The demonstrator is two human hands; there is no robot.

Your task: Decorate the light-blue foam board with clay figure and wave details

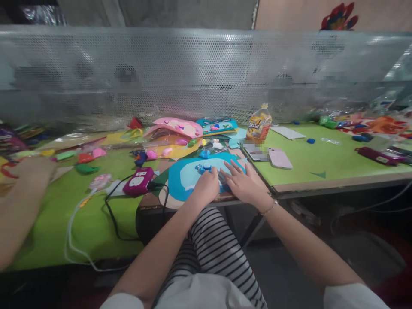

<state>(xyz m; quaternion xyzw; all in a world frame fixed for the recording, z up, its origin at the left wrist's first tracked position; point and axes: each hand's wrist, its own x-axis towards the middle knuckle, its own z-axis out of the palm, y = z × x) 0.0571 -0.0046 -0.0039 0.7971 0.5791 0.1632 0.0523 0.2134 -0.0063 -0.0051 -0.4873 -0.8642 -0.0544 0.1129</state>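
Note:
In front of me lies a rounded blue board (175, 174) with a lighter blue middle and a pale edge. A small blue clay-like figure (206, 168) rests on it, just beyond the fingers of my left hand (207, 185). That hand is closed, fingers curled down at the board; whatever is in them is hidden. Beside it, my right hand (240, 181) lies over the board's right part with its fingers stretched out and spread. A greyish blurred patch shows between the two hands, too unclear to name. A bluish lump in plastic (204, 153) sits behind the board.
Left: a co-worker's hand (35, 168), a magenta device (139, 182) with a black cable, coloured clay pieces (86, 168). Behind: decorated pink board (175, 125), blue board (222, 125). Right: snack bag (258, 123), phone (280, 158). A perforated metal screen (193, 73) closes the back.

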